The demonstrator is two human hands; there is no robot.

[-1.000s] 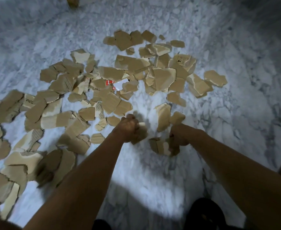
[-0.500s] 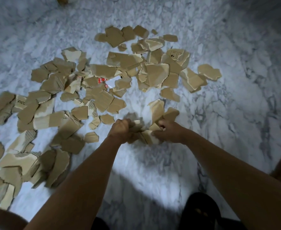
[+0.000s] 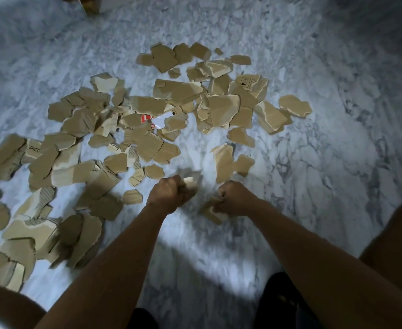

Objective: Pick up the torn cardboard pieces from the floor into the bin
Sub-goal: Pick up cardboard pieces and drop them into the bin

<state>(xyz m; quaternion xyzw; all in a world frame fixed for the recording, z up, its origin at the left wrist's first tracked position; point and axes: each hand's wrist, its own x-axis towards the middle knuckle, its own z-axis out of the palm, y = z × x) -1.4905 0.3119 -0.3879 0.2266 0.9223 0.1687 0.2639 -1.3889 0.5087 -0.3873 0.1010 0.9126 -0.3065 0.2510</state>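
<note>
Gripping a pale cardboard scrap (image 3: 191, 184), the left hand (image 3: 165, 194) is curled into a fist, with the scrap projecting from its far side. The right hand (image 3: 235, 198) is also curled tight and clamps a small bundle of scraps (image 3: 210, 213), which sticks out below and to the left of the knuckles. The two fists sit side by side, near but not touching, low over the marble floor (image 3: 325, 186). Both held items are blurred, and contact between the bundle and the floor cannot be determined.

Just beyond the right hand, a long piece (image 3: 224, 162) lies flat with a smaller piece (image 3: 242, 165) at its right edge. A small piece (image 3: 132, 197) lies just left of the left hand.

Farther out, the main scatter of torn cardboard (image 3: 176, 89) covers the floor in overlapping layers, from the left edge across to the upper right. Identifiable items within it:
- a red-and-white label scrap (image 3: 147, 119), near the middle
- a piece printed with handling symbols (image 3: 249, 83), upper right
- a piece lettered "PICC" (image 3: 34, 148), far left
</note>
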